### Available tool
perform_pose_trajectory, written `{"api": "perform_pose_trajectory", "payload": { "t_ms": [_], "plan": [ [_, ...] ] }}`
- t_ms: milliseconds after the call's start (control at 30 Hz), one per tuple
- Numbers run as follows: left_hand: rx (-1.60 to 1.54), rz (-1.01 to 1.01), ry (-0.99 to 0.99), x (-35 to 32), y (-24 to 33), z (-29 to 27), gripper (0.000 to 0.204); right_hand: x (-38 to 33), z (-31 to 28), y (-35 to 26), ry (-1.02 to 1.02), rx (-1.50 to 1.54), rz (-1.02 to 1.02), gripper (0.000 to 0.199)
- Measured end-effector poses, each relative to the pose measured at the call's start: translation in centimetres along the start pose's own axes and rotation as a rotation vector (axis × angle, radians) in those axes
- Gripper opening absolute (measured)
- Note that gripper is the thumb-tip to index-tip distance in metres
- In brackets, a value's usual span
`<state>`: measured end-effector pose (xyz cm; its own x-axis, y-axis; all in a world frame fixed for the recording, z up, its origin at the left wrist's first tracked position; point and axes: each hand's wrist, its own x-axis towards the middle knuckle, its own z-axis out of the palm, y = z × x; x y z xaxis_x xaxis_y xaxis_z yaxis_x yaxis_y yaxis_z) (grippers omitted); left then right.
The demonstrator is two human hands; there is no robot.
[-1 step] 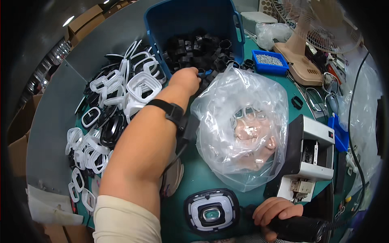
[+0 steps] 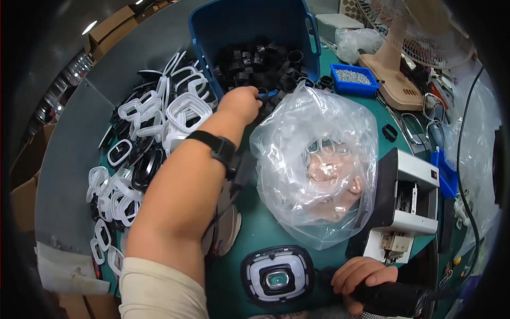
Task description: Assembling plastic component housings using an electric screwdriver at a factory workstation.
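My left hand (image 2: pixel 241 103) reaches to the front of a blue bin (image 2: pixel 255 18) among black plastic rings (image 2: pixel 257 58). Its fingers are curled, and what they hold, if anything, is hidden. At the lower right my right hand (image 2: pixel 364 277) is closed round a black electric screwdriver (image 2: pixel 390 299) with a coiled cord, its front end pointing left. Left of that tip, a rounded black housing (image 2: pixel 249 268) with a white inner plate lies on the green tabletop; a small clear window sits in its middle.
A clear plastic bag (image 2: pixel 281 175) holding clear pieces stands mid-table. White and black frames (image 2: pixel 188 112) pile up at left. On the right are a blue screw tray (image 2: pixel 353 90), a beige fan (image 2: pixel 390 80) and a white-and-black machine (image 2: pixel 417 170). A hanging cable (image 2: pixel 462 154) crosses the far right.
My left forearm and hand have shifted slightly to the left and up by the bin. The right hand and screwdriver have hardly moved.
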<state>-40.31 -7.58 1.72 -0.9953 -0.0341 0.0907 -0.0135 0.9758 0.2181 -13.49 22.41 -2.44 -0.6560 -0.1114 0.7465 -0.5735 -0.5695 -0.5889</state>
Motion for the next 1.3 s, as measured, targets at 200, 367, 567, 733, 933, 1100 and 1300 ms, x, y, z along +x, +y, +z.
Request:
{"api": "perform_pose_trajectory", "payload": {
  "t_ms": [200,367,567,733,933,1100,1300],
  "plan": [
    [-0.081,0.208,0.077,-8.7,-1.3,-5.9,0.024,-0.5,-1.8,0.5,-0.158,0.094,0.04,0.064],
    [-0.199,0.416,0.012,-21.2,1.2,-8.6,0.014,-0.1,-0.9,0.1,-0.077,0.04,0.055,0.067],
    [-0.254,0.478,-0.041,-33.1,5.5,-6.9,0.025,-0.5,1.5,-0.9,0.107,-0.081,0.167,0.055],
    [-0.268,0.426,-0.046,-36.2,6.2,-3.5,0.025,-0.6,2.1,-1.6,0.178,-0.219,0.166,0.058],
    [-0.256,0.418,0.043,-36.5,6.7,-2.4,0.023,-0.9,1.7,-1.4,0.181,-0.184,0.171,0.06],
    [-0.245,0.396,0.051,-36.6,6.8,-1.5,0.023,-0.7,1.8,-1.4,0.189,-0.187,0.186,0.06],
    [-0.123,0.361,0.132,-37.6,7.0,-0.2,0.017,-0.6,1.9,-1.5,0.184,-0.199,0.182,0.059]
  ]
}}
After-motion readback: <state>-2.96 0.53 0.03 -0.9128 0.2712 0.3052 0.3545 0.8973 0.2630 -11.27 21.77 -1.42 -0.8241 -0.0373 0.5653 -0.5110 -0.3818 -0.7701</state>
